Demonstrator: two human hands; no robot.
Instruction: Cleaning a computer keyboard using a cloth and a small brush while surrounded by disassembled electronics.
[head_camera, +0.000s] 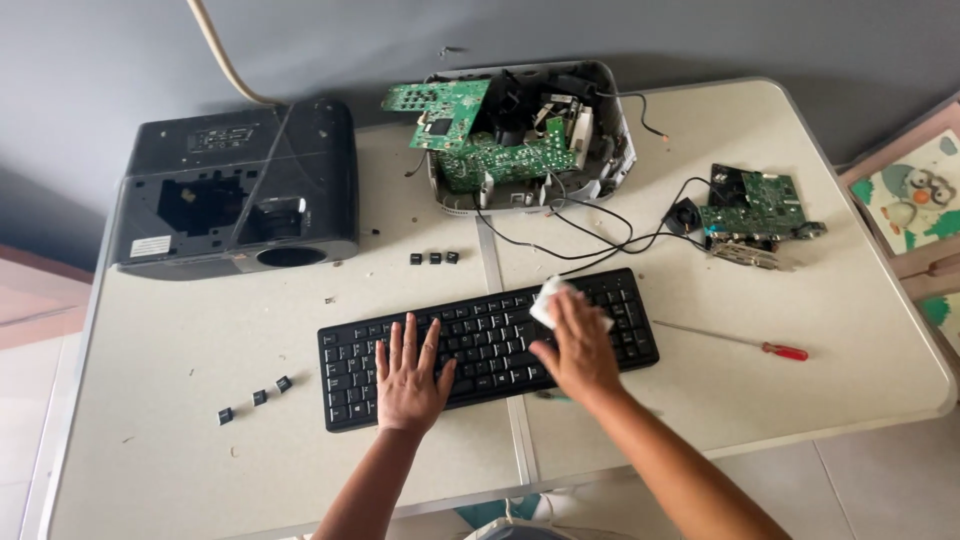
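Note:
A black keyboard lies across the middle of the beige table. My left hand rests flat on its left half, fingers spread, holding nothing. My right hand presses a small white cloth onto the keys of the right half. Three loose black keycaps sit in a row behind the keyboard, and three more keycaps lie to its left.
A black projector housing stands at the back left. An opened projector base with green circuit boards sits at the back centre, wired to a separate board on the right. A red-handled screwdriver lies right of the keyboard.

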